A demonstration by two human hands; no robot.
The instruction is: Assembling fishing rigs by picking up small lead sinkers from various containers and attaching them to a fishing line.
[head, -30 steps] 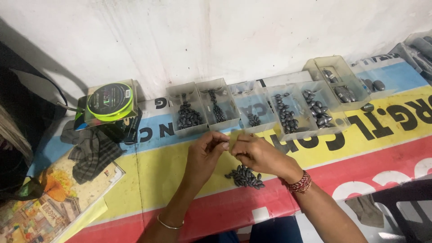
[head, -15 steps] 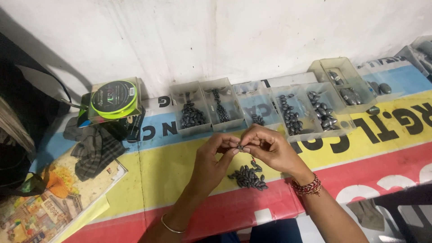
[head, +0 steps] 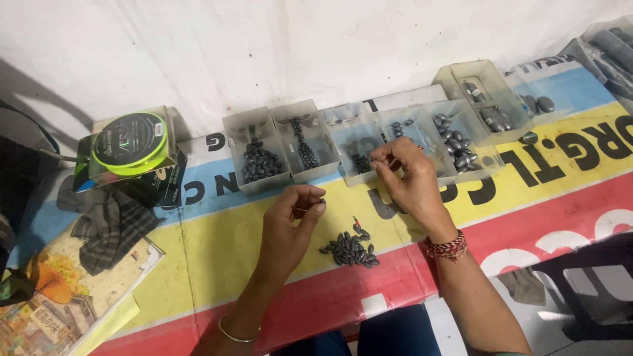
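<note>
Far left: spool of yellow-green line (head: 129,144) inside a clear box, set on a dark carton (head: 158,188). Just below it, a crumpled dark checked cloth (head: 109,227), partly overlapping a colourful illustrated book (head: 62,310) at the lower-left corner. A black bag (head: 20,191) fills the left edge; detail not resolvable. Surface is a printed banner (head: 217,250) with blue, yellow and red bands and large black lettering. Behind it, a white wall (head: 264,53), scuffed. Lower right: a dark plastic stool (head: 587,290), partly cut off by the frame.
</note>
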